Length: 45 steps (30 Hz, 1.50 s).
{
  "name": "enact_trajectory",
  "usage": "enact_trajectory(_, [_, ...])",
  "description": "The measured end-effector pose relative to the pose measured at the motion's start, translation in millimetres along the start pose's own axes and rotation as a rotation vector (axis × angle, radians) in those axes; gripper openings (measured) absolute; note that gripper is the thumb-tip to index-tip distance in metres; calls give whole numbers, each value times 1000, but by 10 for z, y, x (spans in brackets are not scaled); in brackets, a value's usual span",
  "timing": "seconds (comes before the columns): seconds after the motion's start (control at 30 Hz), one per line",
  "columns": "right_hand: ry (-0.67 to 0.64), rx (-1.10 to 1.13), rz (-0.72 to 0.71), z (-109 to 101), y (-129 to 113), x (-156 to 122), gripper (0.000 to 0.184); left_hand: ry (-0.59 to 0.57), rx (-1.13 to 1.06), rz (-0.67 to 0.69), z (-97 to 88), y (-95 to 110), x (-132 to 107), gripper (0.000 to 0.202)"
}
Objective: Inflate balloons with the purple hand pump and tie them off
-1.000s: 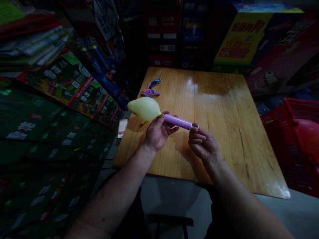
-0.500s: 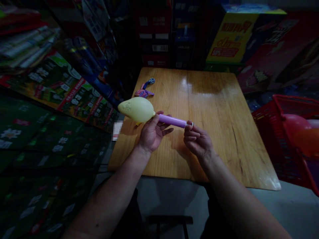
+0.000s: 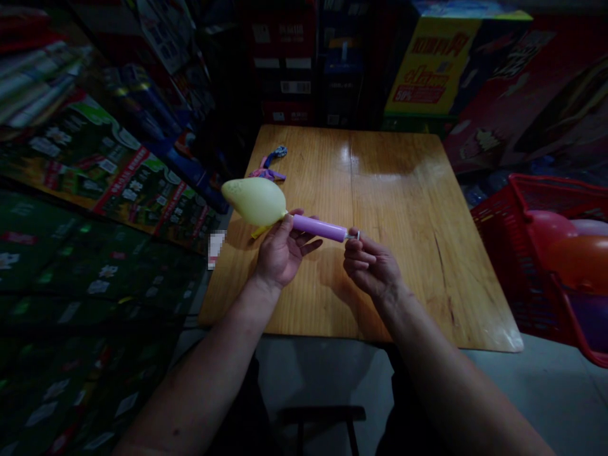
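A pale yellow balloon (image 3: 256, 201), partly inflated, sits on the nozzle end of a purple balloon pump (image 3: 319, 228). My left hand (image 3: 284, 252) pinches the balloon's neck at the nozzle, its other fingers under the pump's front end. The fingers of my right hand (image 3: 370, 261) are closed on the pump's handle at the rear, and a short length of rod shows between barrel and handle. Both hands are above the wooden table (image 3: 399, 209). Behind the balloon lie several limp balloons (image 3: 270, 170) in blue, pink and purple. A deflated yellow balloon (image 3: 259, 232) shows partly beneath the inflated one.
On the right stands a red basket (image 3: 515, 253) holding several inflated balloons, among them an orange balloon (image 3: 582, 263). Green cartons (image 3: 109, 266) line the left side. A yellow and blue box (image 3: 432, 66) stands behind the table, and a dark stool (image 3: 323, 415) is below.
The pump's handle has come slightly out from the barrel, baring some rod. The whole view has shifted a little, and both hands keep their grips.
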State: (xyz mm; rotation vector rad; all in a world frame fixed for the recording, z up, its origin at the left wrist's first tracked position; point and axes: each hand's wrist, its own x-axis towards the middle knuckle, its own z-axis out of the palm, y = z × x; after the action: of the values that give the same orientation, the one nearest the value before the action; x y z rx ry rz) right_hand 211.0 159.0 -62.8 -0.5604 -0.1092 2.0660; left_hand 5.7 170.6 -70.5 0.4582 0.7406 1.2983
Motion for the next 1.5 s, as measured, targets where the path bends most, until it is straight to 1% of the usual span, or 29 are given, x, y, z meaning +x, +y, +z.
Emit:
enact_trajectory(0.1, [-14, 20, -34, -45, -152, -37, 13, 26, -10, 52, -79, 114, 66, 33])
enact_trajectory(0.17, [-27, 35, -57, -83, -203, -39, 12, 58, -27, 101, -87, 144, 59, 30])
enact_trajectory(0.2, [-34, 34, -61, -95, -191, -30, 11, 64, -31, 110, -71, 130, 38, 29])
enact_trajectory(0.3, [-42, 15, -32, -86, -41, 19, 8, 20, -25, 2, 16, 1, -38, 32])
enact_trajectory(0.4, [-14, 14, 5, -48, 69, 49, 9, 40, -24, 17, 44, -107, -38, 33])
enact_trajectory(0.5, [3, 6, 10, -48, -27, 18, 11, 59, -34, 23, -20, -63, 37, 31])
enact_trajectory(0.57, [-10, -5, -23, -71, -136, -14, 11, 92, -44, 45, -62, 12, 71, 29])
enact_trajectory(0.63, [-29, -2, -58, -93, -183, -27, 11, 110, -49, 88, -63, 52, 61, 28])
enact_trajectory(0.67, [-34, 7, -58, -98, -171, -22, 11, 96, -46, 98, -47, 46, 43, 29])
enact_trajectory(0.77, [-23, 56, -8, -85, -55, 21, 11, 32, -40, 24, 16, -48, -11, 31])
enact_trajectory(0.83, [-6, 74, 22, -70, -16, 39, 12, 37, -41, -2, 20, -92, -3, 30])
enact_trajectory(0.9, [-8, 82, 28, -69, -59, 32, 15, 63, -51, 8, -17, -73, 41, 29])
enact_trajectory(0.97, [-21, 110, -1, -86, -141, 13, 18, 98, -67, 53, -59, -15, 83, 28])
enact_trajectory(1.03, [-23, 151, -34, -107, -184, 12, 19, 104, -71, 99, -65, 17, 91, 27])
enact_trajectory(1.07, [-15, 169, -38, -114, -175, 24, 19, 87, -66, 106, -51, 7, 80, 28])
enact_trajectory(1.13, [8, 180, -10, -117, -107, 68, 20, 42, -49, 66, -4, -55, 44, 30])
enact_trajectory(1.2, [9, 171, 23, -118, -37, 114, 22, 30, -40, 36, 26, -127, 27, 30])
enact_trajectory(1.27, [-23, 147, 40, -134, -39, 134, 21, 45, -47, 35, 8, -145, 52, 29])
enact_trajectory(1.4, [-112, 129, -7, -219, -225, 93, 17, 110, -63, 85, -87, -33, 146, 27])
enact_trajectory(1.47, [-116, 142, -39, -250, -256, 78, 16, 136, -53, 115, -87, -15, 142, 27])
enact_trajectory(1.5, [-106, 143, -39, -254, -234, 80, 16, 134, -46, 108, -69, -33, 122, 29])
